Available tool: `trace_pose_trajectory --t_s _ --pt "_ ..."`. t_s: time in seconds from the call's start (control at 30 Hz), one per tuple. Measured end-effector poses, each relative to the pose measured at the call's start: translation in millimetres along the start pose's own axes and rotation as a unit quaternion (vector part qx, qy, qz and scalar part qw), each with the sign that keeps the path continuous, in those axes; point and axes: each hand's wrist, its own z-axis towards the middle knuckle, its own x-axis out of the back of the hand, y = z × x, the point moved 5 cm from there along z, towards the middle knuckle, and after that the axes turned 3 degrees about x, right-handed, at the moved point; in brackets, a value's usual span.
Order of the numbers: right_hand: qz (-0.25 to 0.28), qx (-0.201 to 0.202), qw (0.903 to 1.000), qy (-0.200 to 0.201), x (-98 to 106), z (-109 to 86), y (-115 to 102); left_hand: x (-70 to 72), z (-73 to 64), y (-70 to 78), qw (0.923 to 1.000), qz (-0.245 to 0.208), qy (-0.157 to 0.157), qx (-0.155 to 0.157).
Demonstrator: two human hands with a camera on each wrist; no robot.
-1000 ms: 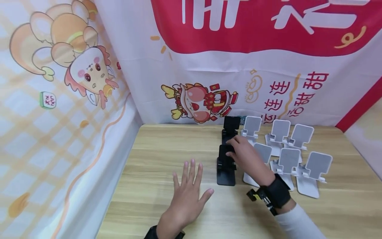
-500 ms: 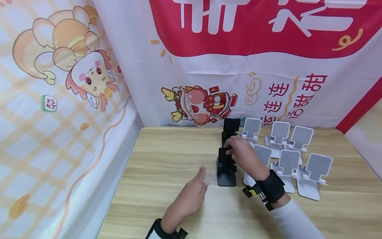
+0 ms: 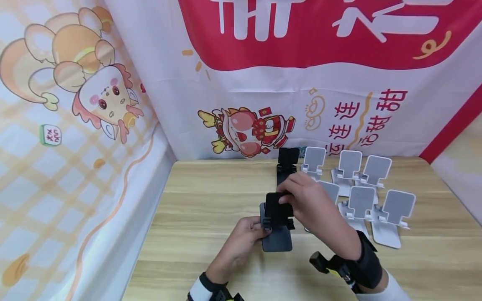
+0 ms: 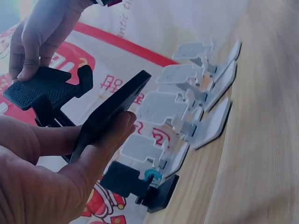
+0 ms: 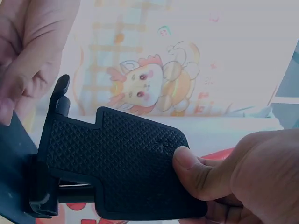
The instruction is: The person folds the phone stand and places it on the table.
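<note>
A black folding phone stand [image 3: 278, 238] is held between both hands, lifted over the wooden table. My left hand [image 3: 242, 240] grips the edge of its flat base, thumb on top, as the left wrist view shows from the side. With thumb and fingers, my right hand [image 3: 308, 198] pinches the upper edge of its textured back plate [image 5: 135, 163]. Two small hooked lips stick out at the plate's lower end. Behind them, a second black phone stand [image 3: 288, 158] stands upright near the back edge, partly covered by the right hand.
Several white phone stands with grey pads [image 3: 361, 200] stand in two rows to the right, one partly behind my right forearm. A printed cloth [image 3: 233, 96] hangs along the table's back, another cloth [image 3: 105, 167] down the left side. The wooden table [image 3: 203, 192] spans the front.
My left hand has moved from spread flat over the table to gripping the black stand's base. The stand has come up off the table, towards the person and slightly left, right hand still pinching it.
</note>
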Motion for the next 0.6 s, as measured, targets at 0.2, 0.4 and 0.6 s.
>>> trace_pose_trajectory --t_s 0.2,0.4,0.6 --pt "0.072 -0.029 0.9970 0.009 -1.8 -5.1 10.5 -3.9 -4.8 3.8 0.9990 -0.041 -0.015 0.011" --pt "0.229 -0.120 0.9653 -0.037 -26.2 -16.4 40.6 -3.2 -6.1 11.4 0.9978 -0.056 -0.029 0.020" --pt "0.343 -0.120 0.9305 -0.048 -42.5 -19.9 49.1 -4.5 -3.6 16.6 0.9975 -0.058 -0.036 0.019"
